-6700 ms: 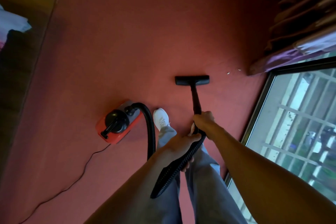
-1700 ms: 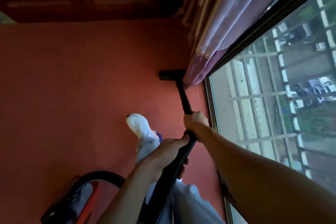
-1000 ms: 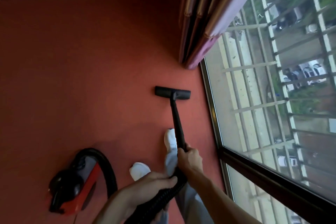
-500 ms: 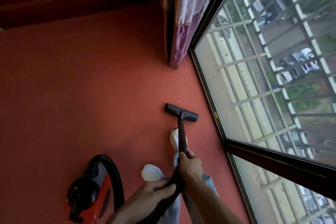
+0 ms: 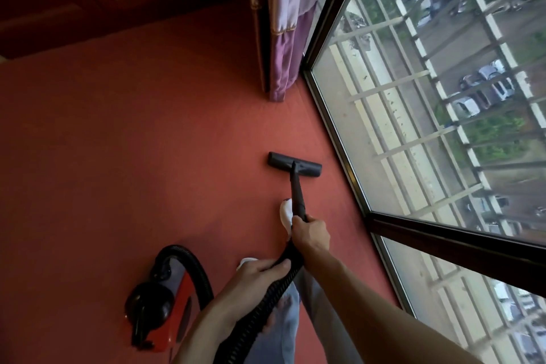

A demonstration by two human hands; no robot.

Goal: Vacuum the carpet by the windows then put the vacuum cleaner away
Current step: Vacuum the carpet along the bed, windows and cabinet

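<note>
Right hand [image 5: 311, 235] grasps the wand [image 5: 297, 196]; left hand [image 5: 257, 275] grasps the hose [image 5: 266, 304]; the brush head [image 5: 294, 168] lies flat on the carpet [image 5: 133, 156] near its window [image 5: 443, 97] edge; the vacuum cleaner [image 5: 159, 301] sits left.

Red canister vacuum [image 5: 161, 304] with black top, sits on red carpet [image 5: 147, 142] at lower left, well apart from window [image 5: 413, 127]. Black ribbed hose [image 5: 260, 304] arches out of canister, runs up to slim black wand [image 5: 297, 195]. Wand slants down to flat black floor nozzle [image 5: 294, 168], lying flat on carpet near window frame, crosswise to wand
</note>
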